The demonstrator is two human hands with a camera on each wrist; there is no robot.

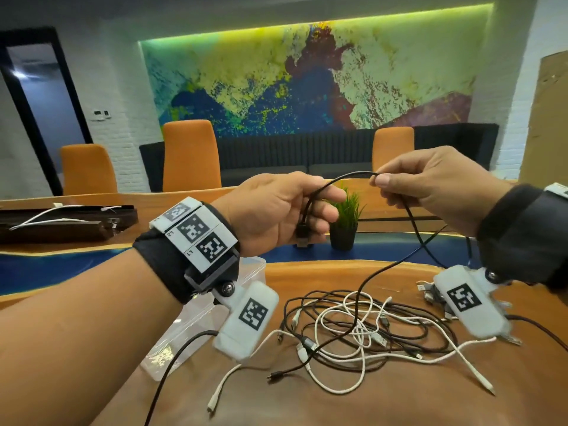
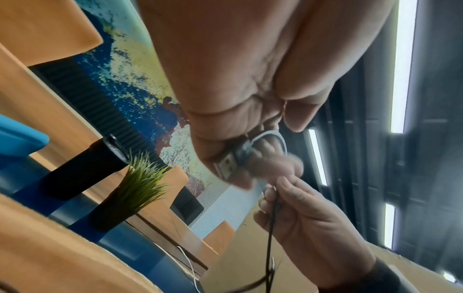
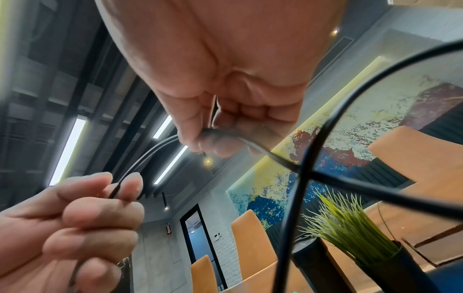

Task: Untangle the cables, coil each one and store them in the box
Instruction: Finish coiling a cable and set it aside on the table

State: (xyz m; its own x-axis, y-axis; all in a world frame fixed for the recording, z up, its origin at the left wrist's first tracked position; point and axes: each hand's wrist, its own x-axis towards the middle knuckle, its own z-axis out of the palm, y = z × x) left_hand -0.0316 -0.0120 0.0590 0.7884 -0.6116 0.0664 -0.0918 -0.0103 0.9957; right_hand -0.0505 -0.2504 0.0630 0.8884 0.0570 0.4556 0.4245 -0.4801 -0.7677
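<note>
Both hands are raised above the table with one black cable (image 1: 341,177) strung between them. My left hand (image 1: 285,210) grips the cable's USB plug end (image 1: 302,238), the plug (image 2: 226,165) poking out below its curled fingers. My right hand (image 1: 424,182) pinches the same black cable (image 3: 225,131) between thumb and fingertips. From there the cable drops in a loop to a tangle of black and white cables (image 1: 362,327) on the wooden table. A clear plastic box (image 1: 196,321) stands under my left wrist, partly hidden by it.
A small potted grass plant (image 1: 345,219) stands behind the hands. A dark tray with white cables (image 1: 64,221) lies at the far left. Orange chairs (image 1: 190,155) and a dark sofa line the far side. A blue band (image 1: 46,269) crosses the table.
</note>
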